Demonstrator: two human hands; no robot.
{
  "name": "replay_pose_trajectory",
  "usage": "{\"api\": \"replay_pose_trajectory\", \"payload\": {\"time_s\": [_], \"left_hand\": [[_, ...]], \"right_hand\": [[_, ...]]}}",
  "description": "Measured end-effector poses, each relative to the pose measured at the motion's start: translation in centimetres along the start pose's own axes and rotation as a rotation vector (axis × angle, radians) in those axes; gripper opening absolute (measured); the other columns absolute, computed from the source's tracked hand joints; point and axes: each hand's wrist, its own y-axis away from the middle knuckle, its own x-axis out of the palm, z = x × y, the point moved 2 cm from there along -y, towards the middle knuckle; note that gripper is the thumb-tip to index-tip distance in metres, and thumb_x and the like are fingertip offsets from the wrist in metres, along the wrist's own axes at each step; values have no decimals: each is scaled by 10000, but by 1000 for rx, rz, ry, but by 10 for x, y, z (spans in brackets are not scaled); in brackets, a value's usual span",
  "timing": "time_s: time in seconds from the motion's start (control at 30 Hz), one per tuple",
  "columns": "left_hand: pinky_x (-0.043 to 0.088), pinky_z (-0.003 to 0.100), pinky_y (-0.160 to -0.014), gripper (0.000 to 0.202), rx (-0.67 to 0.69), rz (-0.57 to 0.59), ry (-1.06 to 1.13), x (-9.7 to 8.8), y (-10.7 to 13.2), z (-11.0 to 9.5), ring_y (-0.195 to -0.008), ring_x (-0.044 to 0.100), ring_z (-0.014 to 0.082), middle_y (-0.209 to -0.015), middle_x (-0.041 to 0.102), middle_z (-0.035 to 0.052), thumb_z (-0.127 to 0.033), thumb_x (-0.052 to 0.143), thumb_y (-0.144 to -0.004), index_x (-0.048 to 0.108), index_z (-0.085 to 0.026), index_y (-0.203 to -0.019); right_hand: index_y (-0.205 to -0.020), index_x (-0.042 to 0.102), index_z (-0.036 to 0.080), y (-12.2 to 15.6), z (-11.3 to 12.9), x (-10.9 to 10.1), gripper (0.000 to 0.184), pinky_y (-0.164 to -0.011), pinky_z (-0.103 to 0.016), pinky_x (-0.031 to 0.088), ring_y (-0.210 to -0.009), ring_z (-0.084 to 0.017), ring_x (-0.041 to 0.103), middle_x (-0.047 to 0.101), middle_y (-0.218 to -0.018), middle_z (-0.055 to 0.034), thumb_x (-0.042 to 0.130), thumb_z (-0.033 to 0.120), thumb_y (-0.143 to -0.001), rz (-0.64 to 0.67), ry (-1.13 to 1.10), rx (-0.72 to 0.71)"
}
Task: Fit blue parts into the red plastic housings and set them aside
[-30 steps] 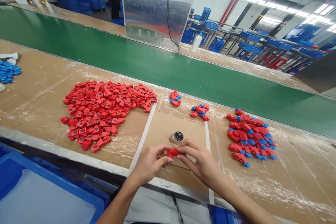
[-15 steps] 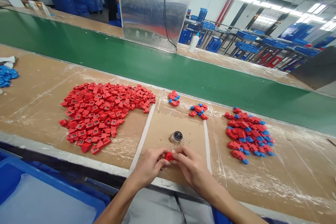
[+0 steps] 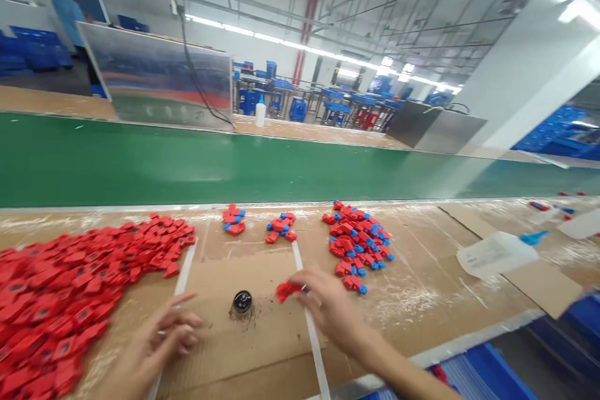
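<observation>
My right hand [image 3: 328,306] pinches a small red plastic part [image 3: 287,290] just above the cardboard mat [image 3: 262,337]. My left hand [image 3: 157,344] hovers low at the left of the mat, fingers loosely spread and holding nothing, close to the big heap of red parts [image 3: 70,300]. A small round black-and-metal fixture [image 3: 242,302] stands on the mat between my hands. Right of my right hand lies a pile of red parts with blue caps [image 3: 359,244]. Two little clusters of the same [image 3: 233,220] [image 3: 281,227] sit at the mat's far edge.
A green conveyor belt [image 3: 234,165] runs behind the bench. A white squeeze bottle with a blue tip [image 3: 497,253] lies on its side at the right. Blue bins [image 3: 473,372] sit below the front edge. A person in a blue shirt [image 3: 70,12] stands far back left.
My hands have come apart: the right one carries the red part to the right, the left one has let go and moved left. My view has swung right and up.
</observation>
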Motion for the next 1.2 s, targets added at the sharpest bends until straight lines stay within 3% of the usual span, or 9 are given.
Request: {"api": "replay_pose_trajectory", "payload": {"time_s": [0.1,0.17,0.3,0.47,0.67,0.77,0.87,1.0,1.2], "left_hand": [[511,352,-721,534,3,-145,-425,-40,-47,-7,-774,673,275,-847,707,28,-579,494,-819,497,-250,-1240],[488,350,-715,424,14,-159,-686,-49,-71,-13,-755,678,290,-729,690,3,-529,426,-862,513,-263,-1181],[452,362,-668,368,-20,-158,-1019,-38,-84,-23,-793,696,345,-753,709,91,-475,308,-940,506,-220,-1116],[427,359,-610,388,-91,-159,-1205,-27,-66,-34,-767,704,371,-784,710,137,-403,215,-979,488,-199,-1165],[436,320,-660,308,-22,-118,-1059,-35,-41,-22,-847,691,306,-854,711,104,-340,285,-982,560,-203,-1001],[444,325,-727,286,44,-139,-919,-39,-22,-14,-854,667,270,-878,694,86,-330,323,-981,582,-209,-983],[450,333,-794,282,125,-184,-754,-36,-5,-13,-909,632,244,-957,662,74,-360,370,-978,582,-206,-1081],[448,314,-762,308,186,-134,-706,-19,-3,-17,-876,594,219,-1000,589,55,-360,540,-914,594,-228,-1188],[431,324,-805,174,297,-22,-625,-1,-15,-26,-891,571,219,-930,580,60,-120,538,-862,681,-179,-942]], "right_hand": [[-1040,657,192,-14,-66,-78,184,-830,-346,538,-931,-208,661,703,-1012,-71,544,232,-900,-164,279,226],[-1008,665,165,-18,-106,-117,204,-815,-381,540,-901,-235,669,709,-996,-99,546,272,-882,-205,351,315],[-933,682,187,-18,-149,-146,204,-752,-388,543,-789,-243,669,709,-895,-87,536,301,-847,-150,409,378],[-1051,668,182,-35,-134,-123,305,-896,-474,471,-1025,-323,590,636,-1064,-147,488,372,-894,-178,534,282],[-1095,622,181,-74,-99,-17,240,-767,-339,504,-840,-216,637,660,-1030,-96,515,304,-919,207,361,126],[-1014,613,172,-77,-101,15,187,-697,-326,498,-791,-224,641,675,-954,-94,573,241,-845,233,359,168],[-975,593,165,-70,-106,16,165,-686,-338,495,-771,-231,639,666,-910,-97,544,240,-837,223,352,206],[-920,618,169,-52,-95,-9,175,-717,-352,497,-794,-233,625,615,-917,-96,512,286,-845,271,371,181],[-967,681,176,-15,-59,-16,231,-693,-348,504,-772,-232,635,602,-928,-96,484,206,-851,530,432,126]]}}
